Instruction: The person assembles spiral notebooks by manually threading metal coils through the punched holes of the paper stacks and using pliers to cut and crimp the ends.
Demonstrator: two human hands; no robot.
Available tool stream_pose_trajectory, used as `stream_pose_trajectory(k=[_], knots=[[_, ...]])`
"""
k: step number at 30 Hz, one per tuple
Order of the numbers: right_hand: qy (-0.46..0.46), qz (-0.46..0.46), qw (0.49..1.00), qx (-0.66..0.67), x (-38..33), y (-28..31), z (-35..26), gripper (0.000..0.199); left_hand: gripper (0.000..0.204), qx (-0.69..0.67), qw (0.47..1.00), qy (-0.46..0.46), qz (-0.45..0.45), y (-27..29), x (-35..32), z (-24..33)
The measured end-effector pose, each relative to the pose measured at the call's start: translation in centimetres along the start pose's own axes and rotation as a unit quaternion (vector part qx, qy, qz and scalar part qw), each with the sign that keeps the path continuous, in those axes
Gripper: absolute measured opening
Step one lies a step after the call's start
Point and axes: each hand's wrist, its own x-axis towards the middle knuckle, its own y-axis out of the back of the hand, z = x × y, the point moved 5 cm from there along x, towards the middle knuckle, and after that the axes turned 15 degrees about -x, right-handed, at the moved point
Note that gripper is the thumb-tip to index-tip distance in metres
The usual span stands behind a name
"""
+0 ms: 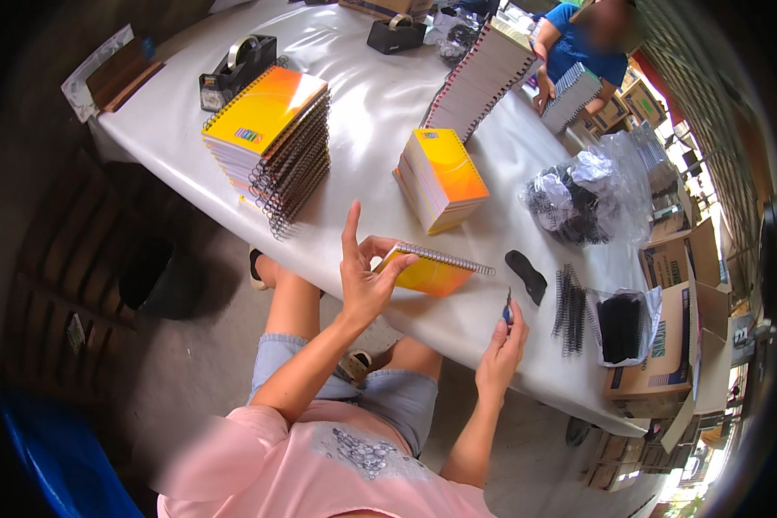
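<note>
In my left hand [367, 285] is a spiral notebook [427, 274] with a yellow-orange cover, gripped at its left end between thumb and fingers while the index finger points up. Its wire coil runs along the upper edge toward the right. My right hand [501, 354] pinches a small blue-handled tool [507, 312] with a thin dark tip, just right of the notebook and apart from it. Beyond the notebook stands a stack of yellow-covered pads [449, 168]. Left of that rises a taller pile of coil-bound notebooks [268, 108].
Loose black coils [568, 311], a pack of coils [622, 328] and a dark elongated object [527, 276] lie to the right. Behind are a plastic bag [583, 194], a tall notebook stack [479, 82] and tape dispensers [237, 73]. Cardboard boxes [656, 345] flank the table. A co-worker [578, 52] holds notebooks opposite.
</note>
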Motion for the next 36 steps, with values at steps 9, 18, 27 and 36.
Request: stream_pose_trajectory(k=[9,18,27,36], knots=[[0.193,0.024,0.979,0.063,0.4,3.6,-11.4,0.034,0.092,0.079,0.987,-0.132,-0.042,-0.7,-0.2,4.0],[0.233,-0.041,0.968,0.088,0.0,3.0,-12.4,0.033,0.089,0.118,0.966,-0.216,-0.081,-0.9,-0.5,5.0],[0.076,-0.277,0.845,0.45,-0.8,0.2,-11.3,0.032,0.082,0.156,0.92,-0.341,-0.115,-0.9,-0.8,6.1],[0.03,-0.077,0.949,-0.306,2.3,-2.6,1.6,0.048,0.026,0.028,0.976,-0.204,0.068,1.8,1.9,11.2]])
